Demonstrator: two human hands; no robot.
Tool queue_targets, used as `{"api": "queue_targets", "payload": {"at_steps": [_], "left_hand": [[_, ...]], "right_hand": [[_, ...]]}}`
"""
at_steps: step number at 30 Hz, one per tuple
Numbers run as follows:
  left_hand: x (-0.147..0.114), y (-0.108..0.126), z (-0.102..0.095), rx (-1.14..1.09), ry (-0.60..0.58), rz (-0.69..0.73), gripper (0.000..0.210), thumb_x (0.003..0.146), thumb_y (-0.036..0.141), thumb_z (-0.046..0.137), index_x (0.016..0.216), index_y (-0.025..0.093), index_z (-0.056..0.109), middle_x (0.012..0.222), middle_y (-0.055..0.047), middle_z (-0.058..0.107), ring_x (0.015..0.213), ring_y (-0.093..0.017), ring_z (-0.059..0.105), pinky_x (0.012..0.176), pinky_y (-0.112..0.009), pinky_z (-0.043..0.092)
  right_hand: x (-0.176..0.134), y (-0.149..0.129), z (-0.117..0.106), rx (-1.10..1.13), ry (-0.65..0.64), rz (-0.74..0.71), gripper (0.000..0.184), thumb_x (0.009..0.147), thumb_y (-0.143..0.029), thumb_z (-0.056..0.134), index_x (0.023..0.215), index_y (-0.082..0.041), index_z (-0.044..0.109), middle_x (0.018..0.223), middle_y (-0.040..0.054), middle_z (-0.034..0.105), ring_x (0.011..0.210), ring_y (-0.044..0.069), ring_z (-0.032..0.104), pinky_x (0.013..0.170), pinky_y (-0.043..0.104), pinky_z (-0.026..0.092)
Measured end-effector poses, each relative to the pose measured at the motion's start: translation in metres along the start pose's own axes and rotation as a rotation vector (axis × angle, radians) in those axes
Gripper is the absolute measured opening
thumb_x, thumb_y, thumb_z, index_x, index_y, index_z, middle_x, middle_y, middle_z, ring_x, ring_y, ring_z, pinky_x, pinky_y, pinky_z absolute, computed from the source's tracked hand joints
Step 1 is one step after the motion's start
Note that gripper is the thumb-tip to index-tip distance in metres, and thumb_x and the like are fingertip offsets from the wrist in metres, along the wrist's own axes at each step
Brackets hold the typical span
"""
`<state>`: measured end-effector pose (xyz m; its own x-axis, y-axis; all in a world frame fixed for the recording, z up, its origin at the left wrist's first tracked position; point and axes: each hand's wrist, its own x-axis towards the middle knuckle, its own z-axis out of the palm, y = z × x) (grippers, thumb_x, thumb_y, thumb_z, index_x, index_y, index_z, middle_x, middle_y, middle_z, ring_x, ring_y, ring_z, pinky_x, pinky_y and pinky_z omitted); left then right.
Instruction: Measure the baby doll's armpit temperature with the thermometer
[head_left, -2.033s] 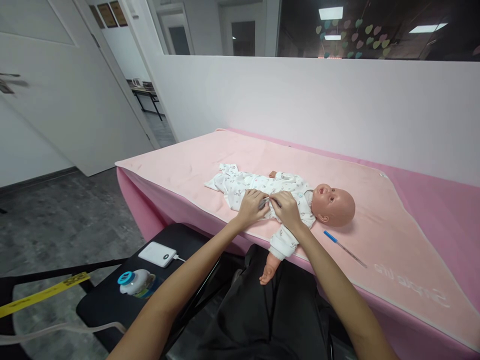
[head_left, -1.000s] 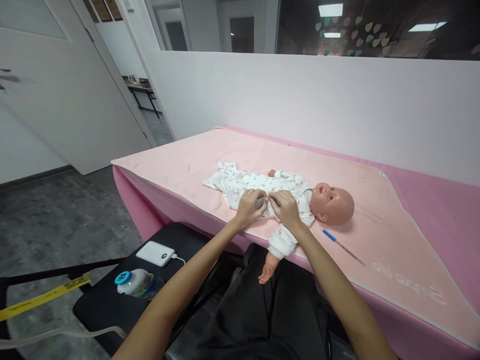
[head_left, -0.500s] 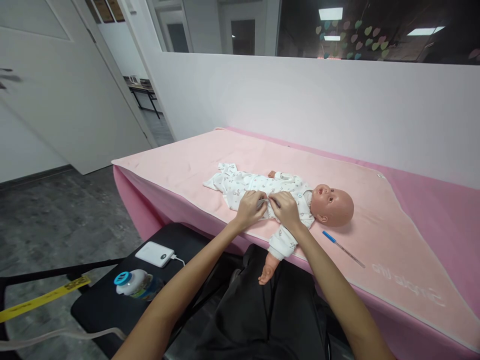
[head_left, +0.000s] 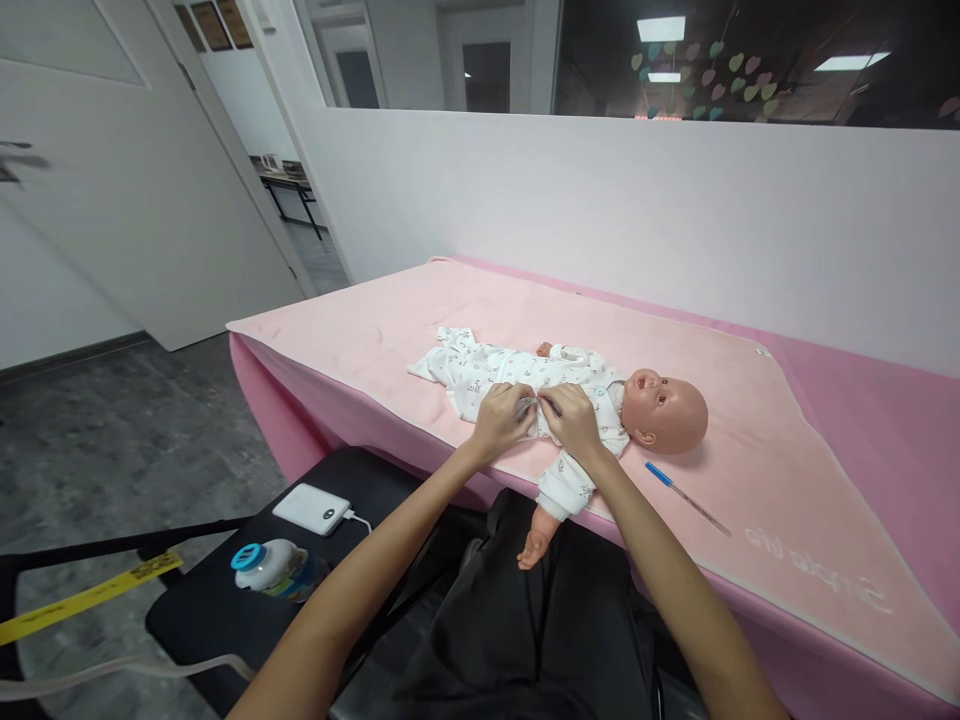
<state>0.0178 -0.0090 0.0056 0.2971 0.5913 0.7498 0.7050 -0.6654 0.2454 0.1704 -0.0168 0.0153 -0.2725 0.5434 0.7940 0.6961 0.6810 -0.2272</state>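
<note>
Well, the doll [head_left: 664,412] lies on its back near the front edge of the covered table, its hard, glossy bald head to the right, its body in a soft white suit [head_left: 480,370] with a small dark print. At its near side, the left hand [head_left: 501,420] pinches a small grey thing [head_left: 526,408], too hidden for me to name; the right hand [head_left: 576,418] sits just beside it, fingertips drawn narrow, though whether they grip anything I cannot tell. Both hands cover part of the suit, and the doll's near arm [head_left: 538,540], in a fluffy-cuffed sleeve, pokes out over the edge between the person's forearms. Near the head rests a slim pen [head_left: 686,497] with a blue end, beside the right forearm. Beneath it all spreads a pale pink blanket [head_left: 360,330], matte, lightly wrinkled and bound at the rim, over a deeper pink cloth [head_left: 862,400] that drapes down in folds. To the left, a black seat [head_left: 202,620] bears a flat white plastic box [head_left: 311,508] with a cable plugged in and a rounded bottle [head_left: 277,570] with a blue lid, partly behind the left forearm. Behind the table runs a smooth white wall [head_left: 637,220] below dark glass [head_left: 750,60] dotted with pastel hearts.
</note>
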Motion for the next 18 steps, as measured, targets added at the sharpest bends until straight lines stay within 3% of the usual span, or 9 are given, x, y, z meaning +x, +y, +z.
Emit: {"api": "queue_targets", "payload": {"at_steps": [18], "left_hand": [[0.0014, 0.0022, -0.0023, -0.049, 0.016, -0.005, 0.009, 0.083, 0.027, 0.050, 0.086, 0.019, 0.050, 0.079, -0.003, 0.060, 0.073, -0.017, 0.053, 0.069, -0.029, 0.041]], "right_hand": [[-0.0007, 0.0009, 0.0007, 0.018, 0.002, 0.020, 0.015, 0.086, -0.018, 0.048, 0.081, -0.019, 0.062, 0.080, 0.0038, 0.066, 0.076, 0.017, 0.057, 0.075, 0.031, 0.044]]}}
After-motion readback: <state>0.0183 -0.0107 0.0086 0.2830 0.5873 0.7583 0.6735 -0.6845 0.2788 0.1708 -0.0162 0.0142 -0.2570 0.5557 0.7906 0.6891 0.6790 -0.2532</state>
